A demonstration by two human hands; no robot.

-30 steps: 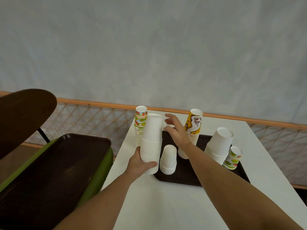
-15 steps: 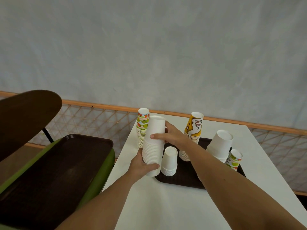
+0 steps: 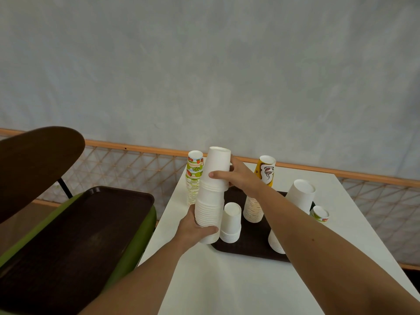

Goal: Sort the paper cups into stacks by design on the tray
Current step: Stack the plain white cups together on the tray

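A tall stack of plain white cups [image 3: 211,196] stands upside down at the left edge of the dark brown tray [image 3: 250,248]. My left hand [image 3: 197,228] grips its lower part. My right hand [image 3: 236,176] is closed around the top few cups, which are lifted slightly off the rest. On the tray stand a short white stack [image 3: 231,222], a yellow-and-brown patterned stack [image 3: 261,189], a large white stack [image 3: 297,201] partly behind my right forearm, and a small fruit-patterned stack [image 3: 320,214]. A tall fruit-patterned stack [image 3: 193,178] stands on the table behind the white one.
The white table [image 3: 227,283] ends close on the left. Beside it a second dark tray [image 3: 79,235] rests on a green seat [image 3: 136,246], under a brown chair back [image 3: 34,164]. A rope net with a wooden rail [image 3: 136,148] runs behind the table.
My right hand came in from above the tray, closed on the top of the white stack, and has raised the top cups a little. My left hand stays on the stack's base.
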